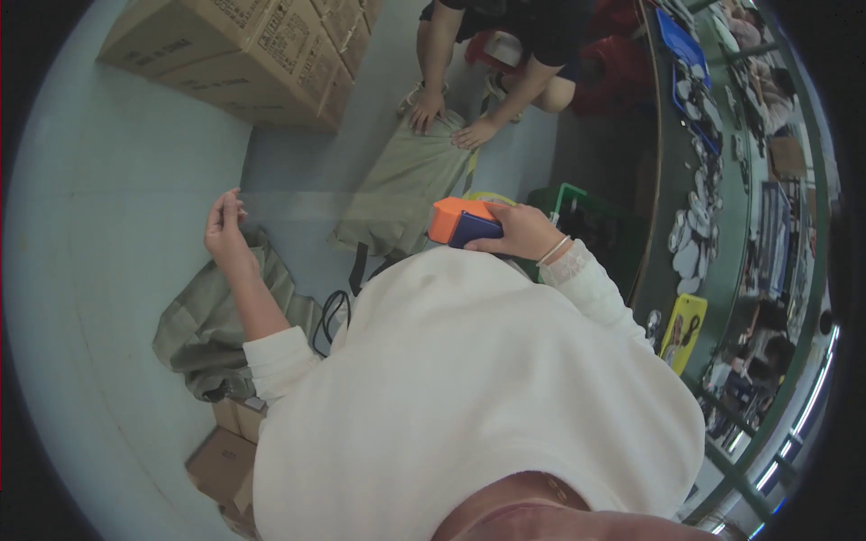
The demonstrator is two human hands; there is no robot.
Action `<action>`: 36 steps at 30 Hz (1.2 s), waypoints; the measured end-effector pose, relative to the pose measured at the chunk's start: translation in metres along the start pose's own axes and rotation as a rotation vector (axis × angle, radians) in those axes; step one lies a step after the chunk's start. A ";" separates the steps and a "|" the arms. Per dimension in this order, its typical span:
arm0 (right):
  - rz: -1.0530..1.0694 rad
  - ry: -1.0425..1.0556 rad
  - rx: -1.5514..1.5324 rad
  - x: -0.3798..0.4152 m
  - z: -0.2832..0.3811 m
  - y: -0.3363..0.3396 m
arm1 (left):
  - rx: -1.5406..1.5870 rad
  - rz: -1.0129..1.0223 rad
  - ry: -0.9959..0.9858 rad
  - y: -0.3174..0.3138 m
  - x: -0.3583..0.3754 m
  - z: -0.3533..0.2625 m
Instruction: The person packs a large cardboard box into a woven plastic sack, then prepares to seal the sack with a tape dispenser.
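Observation:
My right hand [528, 232] grips an orange and dark blue tape dispenser [464, 224] in front of my body. A strip of clear tape [329, 206] stretches from it across to my left hand [227, 227], whose fingers are pinched on the strip's end. Beneath the strip, a full grey-green sack [390, 185] lies on the floor. A co-worker's two hands [451, 126] press on the far end of this sack. A second, crumpled grey-green sack [225, 311] lies below my left forearm.
Large cardboard boxes [262, 54] are stacked at the far left, with smaller boxes [225, 464] near my left side. On the right runs a workbench [649, 225] with many small parts, a blue tray [678, 38] and a yellow tray [684, 329]. A green crate [586, 212] stands beside it.

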State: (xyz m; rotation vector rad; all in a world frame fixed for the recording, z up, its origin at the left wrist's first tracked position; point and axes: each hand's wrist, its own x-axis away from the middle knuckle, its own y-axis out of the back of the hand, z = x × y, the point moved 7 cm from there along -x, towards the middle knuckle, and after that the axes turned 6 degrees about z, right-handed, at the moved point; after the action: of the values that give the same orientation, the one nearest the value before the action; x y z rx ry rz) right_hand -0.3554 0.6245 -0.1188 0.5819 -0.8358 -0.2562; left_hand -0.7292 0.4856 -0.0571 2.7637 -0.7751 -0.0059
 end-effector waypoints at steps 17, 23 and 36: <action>0.171 0.102 0.097 -0.038 -0.034 0.044 | -0.140 -0.109 0.068 -0.020 0.032 -0.029; 0.125 0.106 0.132 -0.045 0.000 0.048 | -0.076 -0.139 0.107 0.004 0.001 -0.022; 0.132 -0.110 0.202 -0.069 0.030 0.062 | 0.074 -0.079 0.153 0.010 -0.040 0.023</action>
State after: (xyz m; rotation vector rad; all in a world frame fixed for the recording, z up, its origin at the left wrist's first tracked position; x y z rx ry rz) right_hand -0.4239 0.6936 -0.1099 0.7021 -1.0099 -0.0838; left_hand -0.7706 0.4916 -0.0797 2.8214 -0.6384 0.2203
